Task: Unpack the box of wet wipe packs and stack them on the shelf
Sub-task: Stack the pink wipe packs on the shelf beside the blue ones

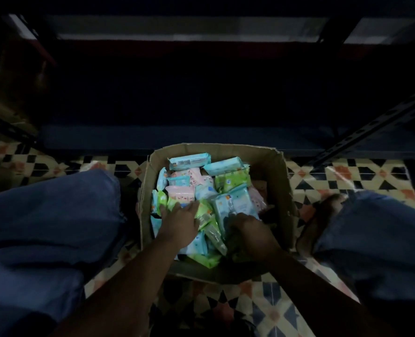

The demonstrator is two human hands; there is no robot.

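An open cardboard box [278, 176] sits on the floor between my knees, filled with several wet wipe packs in blue, green and pink. My left hand [179, 222] lies flat on the packs at the box's left side, its fingers spread over a green pack [205, 211]. My right hand [249, 231] reaches into the near right part of the box, its fingers curled down round the near end of a blue pack [235, 204]. The dark shelf [177, 137] runs across just behind the box; its inside is too dark to see.
My knees in blue trousers [43, 215] flank the box on both sides. A perforated metal shelf upright [376, 125] slants at the right. A brown box [4, 93] stands at the far left. The floor [347, 176] has patterned tiles.
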